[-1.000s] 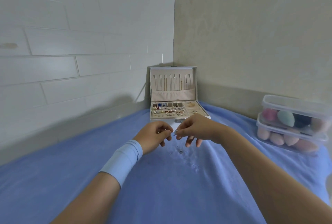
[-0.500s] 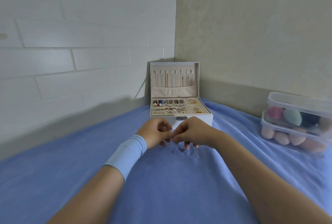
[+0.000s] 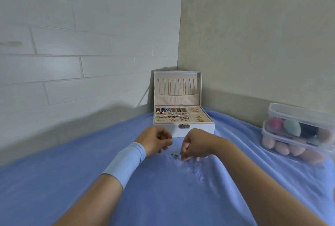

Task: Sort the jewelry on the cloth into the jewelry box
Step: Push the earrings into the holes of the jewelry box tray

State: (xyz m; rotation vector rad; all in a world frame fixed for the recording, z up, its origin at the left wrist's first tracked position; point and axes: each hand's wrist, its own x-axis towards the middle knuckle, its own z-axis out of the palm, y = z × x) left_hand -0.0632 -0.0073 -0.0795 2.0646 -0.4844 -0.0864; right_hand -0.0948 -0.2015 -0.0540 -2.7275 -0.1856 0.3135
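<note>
The white jewelry box [image 3: 194,129] stands open at the far corner of the blue cloth [image 3: 163,198]. Its tray compartments hold several earrings and rings, and necklaces hang inside the raised lid. A few small jewelry pieces [image 3: 174,154] lie on the cloth just in front of the box. My left hand [image 3: 155,141], with a light blue wristband, hovers left of them with thumb and fingers curled together; nothing shows in it. My right hand [image 3: 196,144] points down, its fingertips touching the cloth just right of the pieces. What they pinch is hidden.
Two stacked clear plastic containers [image 3: 297,135] of coloured makeup sponges sit at the right edge of the cloth. A white brick wall runs along the left and a beige wall along the back, meeting behind the box.
My hands were joined at the fingertips above the cloth. They have come apart, and the right hand has dropped its fingertips onto the cloth beside the loose pieces.
</note>
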